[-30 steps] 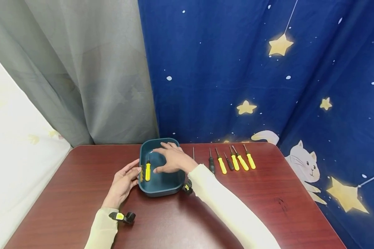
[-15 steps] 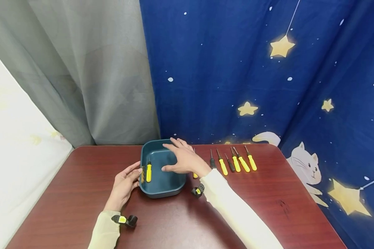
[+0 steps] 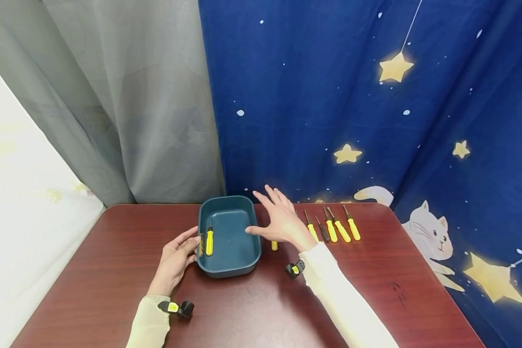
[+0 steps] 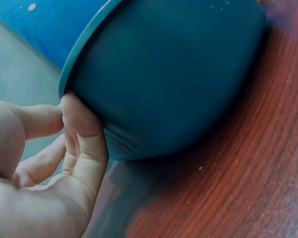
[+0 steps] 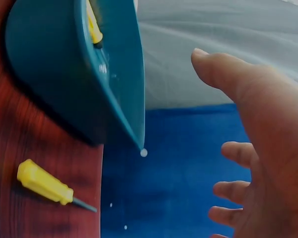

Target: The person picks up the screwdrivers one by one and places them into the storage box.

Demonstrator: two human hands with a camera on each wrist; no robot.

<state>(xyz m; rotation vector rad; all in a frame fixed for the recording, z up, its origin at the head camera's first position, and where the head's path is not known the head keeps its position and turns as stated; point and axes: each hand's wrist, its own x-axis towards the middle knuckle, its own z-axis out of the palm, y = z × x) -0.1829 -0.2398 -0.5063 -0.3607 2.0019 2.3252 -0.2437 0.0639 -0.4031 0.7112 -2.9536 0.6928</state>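
Observation:
A dark teal plastic bin (image 3: 231, 272) stands on the table, with a yellow-handled screwdriver (image 3: 210, 243) lying along its left side. My left hand (image 3: 174, 263) pinches the bin's left rim; the left wrist view has thumb and finger meeting at the edge. Over the table just right of the bin is my right hand (image 3: 284, 224), fingers spread and nothing in its grasp. Beneath it a yellow screwdriver handle (image 3: 274, 245) shows, its shaft hidden by the hand. In the right wrist view this screwdriver (image 5: 44, 183) lies on the tabletop beside the bin.
Several more screwdrivers lie in a row along the back right, among them a yellow one (image 3: 351, 227) and a short black one (image 3: 324, 233). Grey and blue curtains (image 3: 287, 121) hang right behind the table (image 3: 113, 270).
My right hand has moved out of the bin to the right, now above the screwdrivers at its side. The left hand stays at the rim. The screwdriver inside the bin has not moved.

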